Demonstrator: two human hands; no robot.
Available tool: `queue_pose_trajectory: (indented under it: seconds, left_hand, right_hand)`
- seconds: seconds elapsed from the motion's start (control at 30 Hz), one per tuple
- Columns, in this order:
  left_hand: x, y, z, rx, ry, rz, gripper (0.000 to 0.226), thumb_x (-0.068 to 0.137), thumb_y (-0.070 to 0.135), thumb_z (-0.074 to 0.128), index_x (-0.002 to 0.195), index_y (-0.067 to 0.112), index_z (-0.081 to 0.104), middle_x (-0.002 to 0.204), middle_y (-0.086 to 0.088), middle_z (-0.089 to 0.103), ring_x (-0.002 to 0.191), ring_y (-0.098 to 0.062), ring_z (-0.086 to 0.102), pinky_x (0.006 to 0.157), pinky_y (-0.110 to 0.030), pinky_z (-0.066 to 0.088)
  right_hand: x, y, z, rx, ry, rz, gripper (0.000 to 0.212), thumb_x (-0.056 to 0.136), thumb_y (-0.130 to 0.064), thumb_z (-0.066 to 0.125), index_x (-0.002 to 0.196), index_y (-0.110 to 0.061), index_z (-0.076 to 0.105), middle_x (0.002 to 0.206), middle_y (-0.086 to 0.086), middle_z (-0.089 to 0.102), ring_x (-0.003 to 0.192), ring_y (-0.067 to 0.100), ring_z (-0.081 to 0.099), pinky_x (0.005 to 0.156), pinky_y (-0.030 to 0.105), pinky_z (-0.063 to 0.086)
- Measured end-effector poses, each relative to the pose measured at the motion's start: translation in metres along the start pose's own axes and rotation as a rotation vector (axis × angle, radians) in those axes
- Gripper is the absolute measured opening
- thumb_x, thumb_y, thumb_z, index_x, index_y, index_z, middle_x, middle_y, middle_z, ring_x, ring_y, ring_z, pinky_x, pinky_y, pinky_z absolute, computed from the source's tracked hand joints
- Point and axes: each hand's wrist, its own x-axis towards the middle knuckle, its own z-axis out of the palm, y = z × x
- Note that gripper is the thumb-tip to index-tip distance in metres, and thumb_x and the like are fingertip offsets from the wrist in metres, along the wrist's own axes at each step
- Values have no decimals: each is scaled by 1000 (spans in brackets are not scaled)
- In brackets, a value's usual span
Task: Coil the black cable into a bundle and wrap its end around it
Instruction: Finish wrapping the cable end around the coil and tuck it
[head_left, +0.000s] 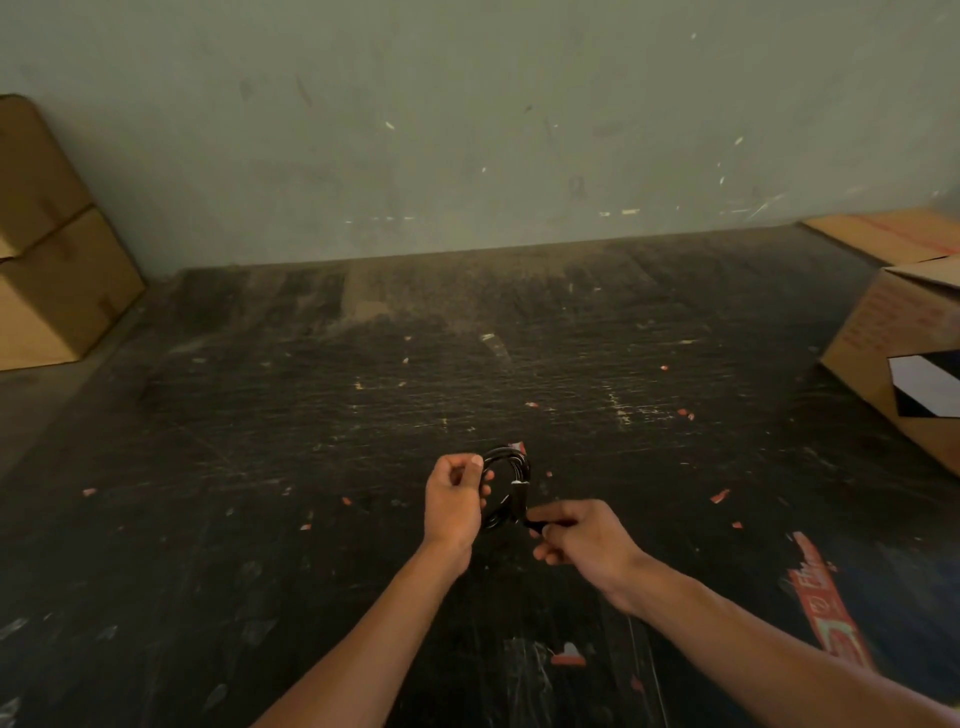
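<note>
The black cable (511, 470) is coiled into a small round bundle of several loops, held up above the dark table. My left hand (453, 501) grips the left side of the bundle, thumb on top. My right hand (584, 535) sits just below and to the right, pinching the cable's loose end, which runs across the bundle's right side. A small white mark shows on the cable near that crossing. The lower part of the bundle is hidden behind my hands.
The dark, scratched table (363, 441) carries scraps of red tape and a red tape strip (826, 597) at the right. Cardboard boxes (52, 249) stack at the far left, and another box (904, 358) stands at the right edge. A grey wall (467, 130) rises behind.
</note>
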Motion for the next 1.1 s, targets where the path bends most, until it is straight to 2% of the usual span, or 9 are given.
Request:
queue_pose_trajectory:
  seconds: [0.13,0.27,0.43,0.57,0.7,0.77,0.87,1.0,1.1]
  left_hand:
    - [-8,-3,5,89,-76,50,10,99,24,55,104,24,64,93,0,71,79,-9,64,70,-23,51]
    - [-16,-6,7,188,-143,93,11,99,26,54,105,25,63,100,-1,68,84,-9,64,71,-23,51]
    - [-17,-7,9,204,-88,95,12,99,27,55,108,26,62,113,-3,62,93,-14,64,77,-26,51]
    - [-18,-8,8,154,-121,18,14,99,24,54,110,24,64,108,-5,66,91,-16,63,81,-31,53]
    - [-22,-7,10,68,-156,-142,18,99,21,55,113,18,65,108,-8,67,92,-19,63,90,-40,56]
    - [-24,-6,11,33,-186,-204,19,99,20,55,113,16,66,109,-9,67,90,-18,62,87,-38,56]
    - [-24,-5,10,40,-189,-205,15,98,18,57,108,16,67,105,-7,68,86,-15,62,78,-31,54]
    - [-24,-5,11,70,-194,-189,12,96,17,61,104,16,70,99,-4,70,85,-14,64,85,-35,54]
    - [-24,-5,10,75,-198,-178,11,94,15,63,102,15,71,99,-4,71,86,-16,65,86,-35,54]
  right_hand:
    - [0,-2,3,-100,-29,-20,37,96,2,46,128,-14,60,109,6,65,80,11,64,68,20,56]
    - [3,-4,6,-96,34,-52,36,97,1,46,127,-13,61,103,5,68,76,10,64,62,17,54]
    - [4,3,11,-18,87,-60,34,97,-1,48,126,-13,60,103,3,68,81,14,68,68,21,59]
    - [5,5,13,103,157,-95,33,96,0,49,121,-17,62,109,1,67,88,17,70,74,26,59]
    - [7,5,14,162,227,-119,23,95,0,51,103,-17,65,105,6,67,88,20,71,77,31,59]
    - [6,6,14,175,240,-129,21,95,0,52,99,-16,64,103,8,68,87,21,71,77,32,59]
    - [6,10,13,192,225,-133,21,95,0,52,100,-16,64,102,7,68,86,20,70,75,30,58]
    - [5,12,10,198,205,-140,22,95,-1,53,102,-16,67,101,6,69,84,16,68,68,25,53]
    - [4,12,6,204,169,-164,25,92,-1,58,108,-17,68,103,4,70,93,14,67,74,24,53]
